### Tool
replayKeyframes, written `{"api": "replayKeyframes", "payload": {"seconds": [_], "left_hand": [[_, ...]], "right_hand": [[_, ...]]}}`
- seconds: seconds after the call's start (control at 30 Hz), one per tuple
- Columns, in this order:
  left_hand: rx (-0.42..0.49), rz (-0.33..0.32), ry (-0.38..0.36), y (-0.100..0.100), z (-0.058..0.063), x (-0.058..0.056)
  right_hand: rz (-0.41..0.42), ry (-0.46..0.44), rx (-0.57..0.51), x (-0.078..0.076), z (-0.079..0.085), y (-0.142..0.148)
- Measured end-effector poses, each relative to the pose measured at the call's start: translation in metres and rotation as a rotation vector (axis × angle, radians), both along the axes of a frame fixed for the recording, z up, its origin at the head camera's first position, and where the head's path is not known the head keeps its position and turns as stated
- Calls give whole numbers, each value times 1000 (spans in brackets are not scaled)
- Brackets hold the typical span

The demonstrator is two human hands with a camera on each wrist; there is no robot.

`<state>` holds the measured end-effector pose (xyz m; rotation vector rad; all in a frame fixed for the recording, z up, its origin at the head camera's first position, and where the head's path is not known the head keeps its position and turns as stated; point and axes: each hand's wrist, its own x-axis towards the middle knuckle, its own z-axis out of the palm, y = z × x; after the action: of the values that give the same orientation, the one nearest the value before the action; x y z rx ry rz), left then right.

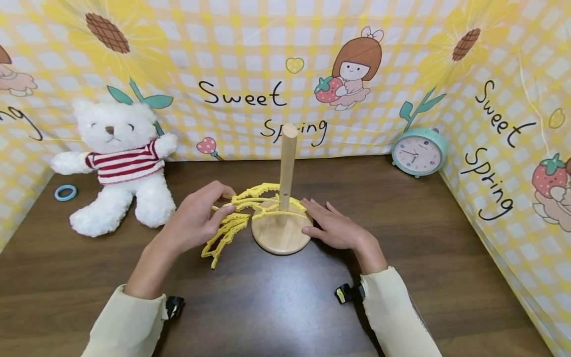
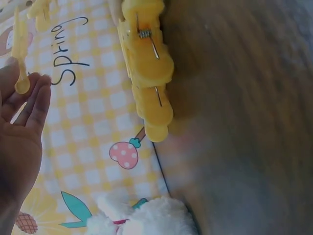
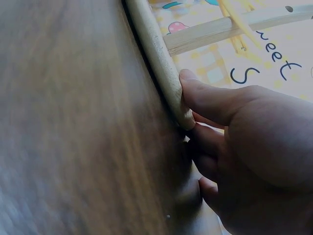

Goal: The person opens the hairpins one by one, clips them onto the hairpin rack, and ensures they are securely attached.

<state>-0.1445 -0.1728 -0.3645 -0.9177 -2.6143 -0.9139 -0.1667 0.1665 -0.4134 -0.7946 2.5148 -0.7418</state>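
On the brown counter (image 1: 285, 317), a white bear (image 1: 120, 136) sits left of the wooden stand (image 1: 282, 242). The right hand (image 1: 339, 230) rests loosely extended fingers against the stand's base; the left hand's (image 1: 196, 218) fingers pinch a yellow plastic piece (image 1: 265, 188) beside the post.

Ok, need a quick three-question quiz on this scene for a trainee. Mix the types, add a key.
1. Multiple choice: what does the left grip pinch?
A) the alarm clock
B) a yellow plastic piece
C) the wooden post

2. True or false: the right grip touches the edge of the round wooden base.

3. Short answer: which small object lies beside the white bear, at the far left of the head view?

Key
1. B
2. True
3. A blue ring
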Motion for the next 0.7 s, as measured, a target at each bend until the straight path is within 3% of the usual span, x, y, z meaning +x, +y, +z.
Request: {"api": "replayKeyframes", "payload": {"seconds": [0.1,0.33,0.5,0.7], "left_hand": [[-9,-24,-7,3,0,2],[-42,-53,54,15,5,2],[-25,-70,125,26,3,1],[-4,-75,135,38,0,0]], "right_hand": [[-1,-3,1,1,-1,0],[1,4,2,-1,1,0],[4,2,6,-1,1,-1],[1,-4,-1,0,1,0]]}}
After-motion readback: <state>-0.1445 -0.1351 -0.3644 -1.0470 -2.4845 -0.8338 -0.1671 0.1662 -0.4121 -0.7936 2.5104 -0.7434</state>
